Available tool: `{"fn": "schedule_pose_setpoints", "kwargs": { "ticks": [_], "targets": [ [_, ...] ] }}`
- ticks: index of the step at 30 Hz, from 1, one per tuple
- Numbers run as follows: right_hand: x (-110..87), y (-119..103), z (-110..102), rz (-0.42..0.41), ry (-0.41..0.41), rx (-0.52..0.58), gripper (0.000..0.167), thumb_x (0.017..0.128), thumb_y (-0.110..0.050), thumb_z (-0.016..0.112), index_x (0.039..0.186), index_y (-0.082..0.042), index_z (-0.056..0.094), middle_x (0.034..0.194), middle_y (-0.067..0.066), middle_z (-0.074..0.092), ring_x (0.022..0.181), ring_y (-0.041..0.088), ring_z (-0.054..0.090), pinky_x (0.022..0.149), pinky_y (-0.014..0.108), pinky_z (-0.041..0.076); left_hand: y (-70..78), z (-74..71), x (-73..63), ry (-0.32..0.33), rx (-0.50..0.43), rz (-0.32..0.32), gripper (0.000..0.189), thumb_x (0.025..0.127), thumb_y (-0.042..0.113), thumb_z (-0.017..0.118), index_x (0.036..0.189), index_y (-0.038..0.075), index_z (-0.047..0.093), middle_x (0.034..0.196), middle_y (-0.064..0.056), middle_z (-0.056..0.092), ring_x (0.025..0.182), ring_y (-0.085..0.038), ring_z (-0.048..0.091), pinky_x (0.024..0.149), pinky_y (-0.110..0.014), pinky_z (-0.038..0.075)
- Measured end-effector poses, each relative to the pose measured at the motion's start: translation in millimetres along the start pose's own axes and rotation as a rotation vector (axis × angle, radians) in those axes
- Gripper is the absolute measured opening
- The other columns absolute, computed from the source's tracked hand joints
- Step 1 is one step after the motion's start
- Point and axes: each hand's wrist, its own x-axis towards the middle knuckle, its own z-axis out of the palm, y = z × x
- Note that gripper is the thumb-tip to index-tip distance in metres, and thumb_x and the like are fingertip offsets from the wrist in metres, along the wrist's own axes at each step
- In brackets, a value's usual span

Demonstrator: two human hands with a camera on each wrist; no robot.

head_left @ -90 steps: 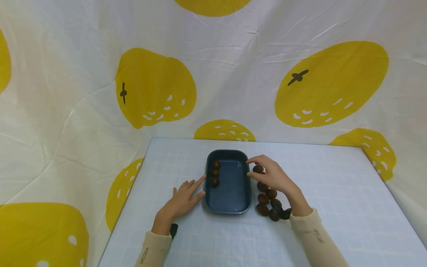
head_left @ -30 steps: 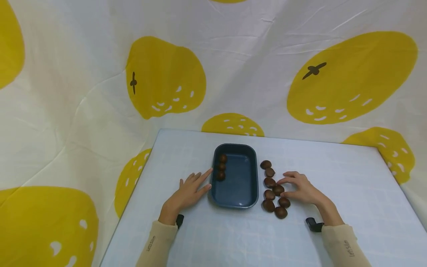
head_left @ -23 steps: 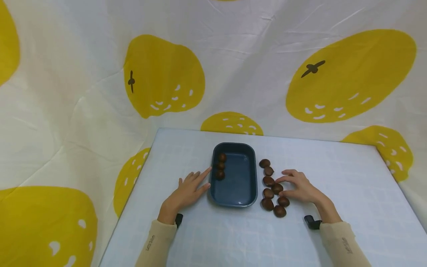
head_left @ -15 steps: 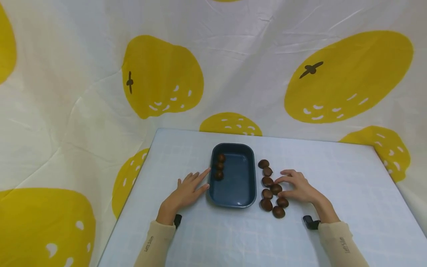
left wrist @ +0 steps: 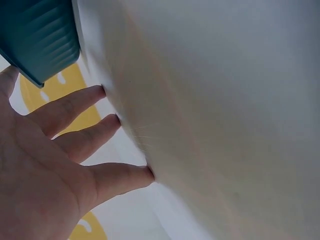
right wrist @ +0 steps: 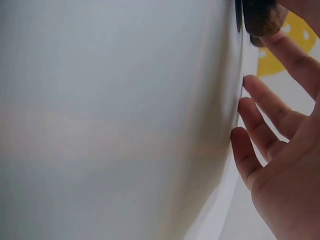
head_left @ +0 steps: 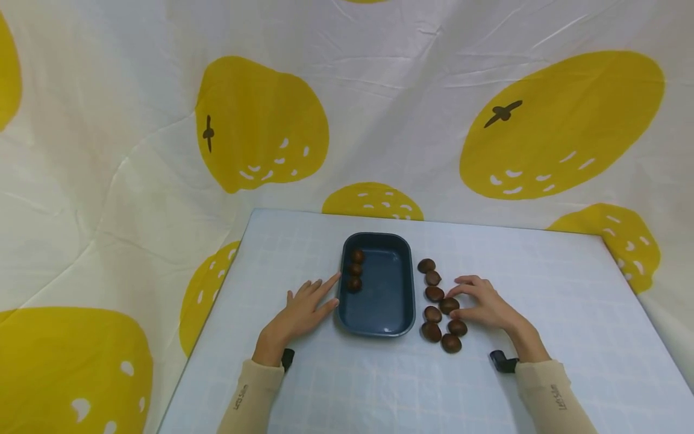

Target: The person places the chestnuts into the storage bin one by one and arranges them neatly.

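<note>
In the head view a dark blue rectangular tray (head_left: 376, 325) sits on the table, with three brown chestnuts (head_left: 355, 269) in a column along its left wall. My left hand (head_left: 298, 313) rests beside it, fingers spread, index fingertip and thumb at the left rim. The left wrist view shows that hand's other fingertips down on the tabletop. Right of the tray lie several loose chestnuts (head_left: 431, 331). Among them my right hand (head_left: 486, 306) pinches one chestnut (head_left: 449, 305) between thumb and index finger, low over the table. In the right wrist view its remaining fingers touch the cloth.
A pale checked cloth covers the table (head_left: 379, 392). Behind and to the left hangs a white curtain (head_left: 379, 120) with large yellow fruit prints. Black wrist cameras (head_left: 503, 361) are strapped under both wrists.
My right hand has gone from the tray's right rim to the loose chestnuts and now pinches one, shifting it slightly. The left hand stays at the rim. The head view has shifted a little.
</note>
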Motion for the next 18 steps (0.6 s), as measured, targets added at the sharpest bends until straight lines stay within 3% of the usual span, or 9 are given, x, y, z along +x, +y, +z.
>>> {"fn": "schedule_pose_setpoints", "kwargs": {
  "ticks": [11,18],
  "targets": [
    [-6.9,-4.4,-5.0,0.009,0.011,0.074,0.027,0.081,-0.018,0.084,0.106,-0.013,0.074,0.129,0.023,0.055,0.124,0.045,0.045,0.1,0.066,0.032,-0.3,-0.9,-1.2,-0.006,-0.003,-0.003,0.063,0.099,0.069,0.036,0.156,0.053,0.015,0.159,-0.014,0.032,0.147,-0.042,0.02,0.105,-0.078,0.003],
    [-10.5,-13.4,-6.6,0.035,0.092,0.106,0.032,0.08,-0.019,0.086,0.107,-0.008,0.072,0.125,0.02,0.059,0.12,0.042,0.05,0.098,0.064,0.038,0.2,-0.9,-1.2,-0.004,-0.011,0.003,0.062,0.098,0.07,0.036,0.156,0.054,0.016,0.159,-0.014,0.032,0.147,-0.041,0.02,0.105,-0.078,0.003]
  ]
}}
